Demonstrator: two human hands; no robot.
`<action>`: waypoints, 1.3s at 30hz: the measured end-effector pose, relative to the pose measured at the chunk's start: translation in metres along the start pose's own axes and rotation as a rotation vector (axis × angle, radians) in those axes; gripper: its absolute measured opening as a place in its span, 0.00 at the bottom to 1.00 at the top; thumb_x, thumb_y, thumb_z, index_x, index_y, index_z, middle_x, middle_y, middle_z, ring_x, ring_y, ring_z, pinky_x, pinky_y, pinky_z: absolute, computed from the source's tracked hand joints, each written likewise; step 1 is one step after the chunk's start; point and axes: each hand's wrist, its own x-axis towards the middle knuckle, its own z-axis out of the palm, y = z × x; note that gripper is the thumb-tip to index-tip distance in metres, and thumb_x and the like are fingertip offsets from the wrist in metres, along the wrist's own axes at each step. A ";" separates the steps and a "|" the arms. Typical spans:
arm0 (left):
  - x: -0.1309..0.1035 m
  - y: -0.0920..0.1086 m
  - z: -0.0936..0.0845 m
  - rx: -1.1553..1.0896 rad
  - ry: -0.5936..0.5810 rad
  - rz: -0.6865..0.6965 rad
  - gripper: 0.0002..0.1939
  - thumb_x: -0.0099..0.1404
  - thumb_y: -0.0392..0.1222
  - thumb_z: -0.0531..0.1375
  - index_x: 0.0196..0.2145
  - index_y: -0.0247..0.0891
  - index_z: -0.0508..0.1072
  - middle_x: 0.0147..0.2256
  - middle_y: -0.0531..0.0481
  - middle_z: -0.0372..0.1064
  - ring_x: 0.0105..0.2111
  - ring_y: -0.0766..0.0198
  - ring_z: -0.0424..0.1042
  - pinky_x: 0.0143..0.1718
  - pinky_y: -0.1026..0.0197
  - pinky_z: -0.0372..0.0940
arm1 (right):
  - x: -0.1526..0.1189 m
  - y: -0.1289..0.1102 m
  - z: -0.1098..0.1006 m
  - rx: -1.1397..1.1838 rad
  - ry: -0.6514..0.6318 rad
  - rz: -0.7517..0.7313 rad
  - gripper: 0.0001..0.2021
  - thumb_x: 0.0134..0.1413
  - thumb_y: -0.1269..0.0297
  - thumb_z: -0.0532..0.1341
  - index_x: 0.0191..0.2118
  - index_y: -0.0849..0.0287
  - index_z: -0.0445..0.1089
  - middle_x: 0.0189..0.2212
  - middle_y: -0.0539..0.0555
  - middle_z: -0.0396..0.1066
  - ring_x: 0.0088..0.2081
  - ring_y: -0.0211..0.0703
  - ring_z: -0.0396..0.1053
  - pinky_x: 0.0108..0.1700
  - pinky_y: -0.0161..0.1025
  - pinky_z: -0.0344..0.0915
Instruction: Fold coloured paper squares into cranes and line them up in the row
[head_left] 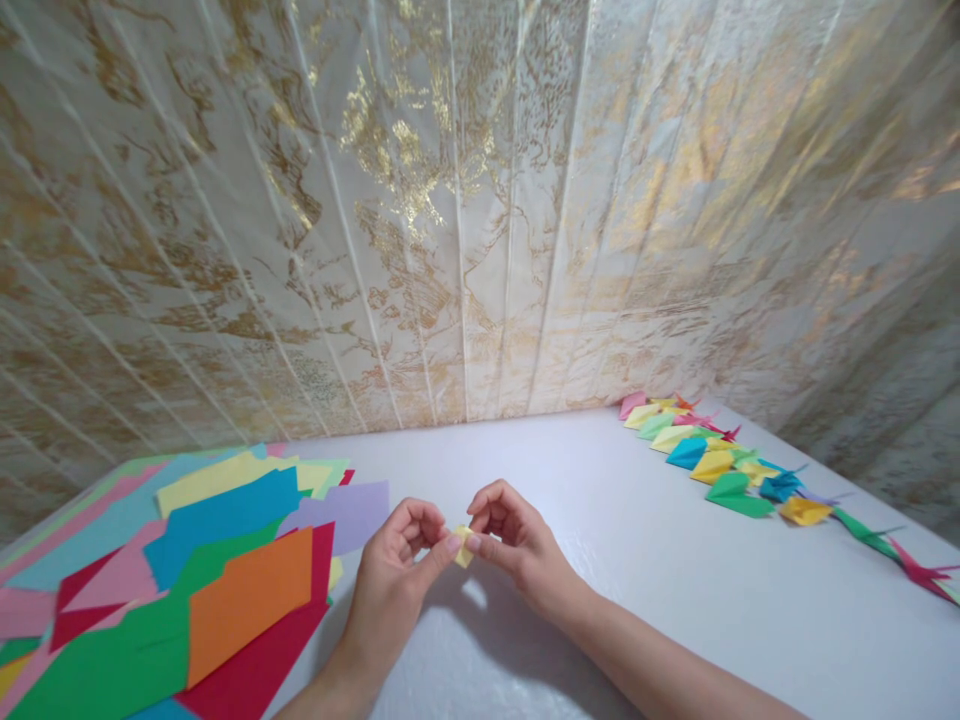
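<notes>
A small folded piece of pale yellow paper (464, 548) is held up between both hands, a little above the white table. My left hand (401, 575) pinches its left side between thumb and fingers. On the right side, the thumb and curled fingers of my right hand (521, 550) grip the same piece. The fingertips partly cover the paper, so its exact folds are hard to make out. A shadow of the hands falls on the table just below.
Many coloured paper sheets (251, 590) overlap at the left of the white table (600, 560). Folded paper shapes (739, 495) in several colours stand in rows along the right edge. Behind the table hangs a white curtain (480, 250) with gold patterns.
</notes>
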 end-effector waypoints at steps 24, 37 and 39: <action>-0.005 0.012 0.004 0.172 -0.106 0.066 0.11 0.64 0.50 0.61 0.36 0.43 0.79 0.43 0.46 0.75 0.45 0.54 0.72 0.49 0.57 0.65 | 0.002 -0.006 -0.011 -0.774 0.155 -0.371 0.07 0.56 0.70 0.60 0.29 0.55 0.62 0.33 0.52 0.69 0.36 0.43 0.67 0.38 0.38 0.63; 0.009 0.018 -0.006 0.082 -0.105 -0.198 0.17 0.59 0.56 0.60 0.26 0.39 0.75 0.25 0.52 0.72 0.30 0.60 0.69 0.34 0.62 0.61 | -0.003 -0.013 -0.009 -0.775 -0.162 -0.354 0.15 0.58 0.74 0.59 0.49 0.53 0.67 0.50 0.57 0.67 0.49 0.46 0.67 0.50 0.42 0.65; 0.012 0.022 -0.008 0.075 -0.160 -0.243 0.17 0.57 0.55 0.61 0.24 0.39 0.74 0.23 0.53 0.69 0.26 0.62 0.66 0.31 0.63 0.59 | 0.000 -0.013 -0.013 -0.710 -0.185 -0.332 0.12 0.59 0.74 0.58 0.47 0.54 0.69 0.42 0.55 0.71 0.43 0.44 0.68 0.46 0.40 0.66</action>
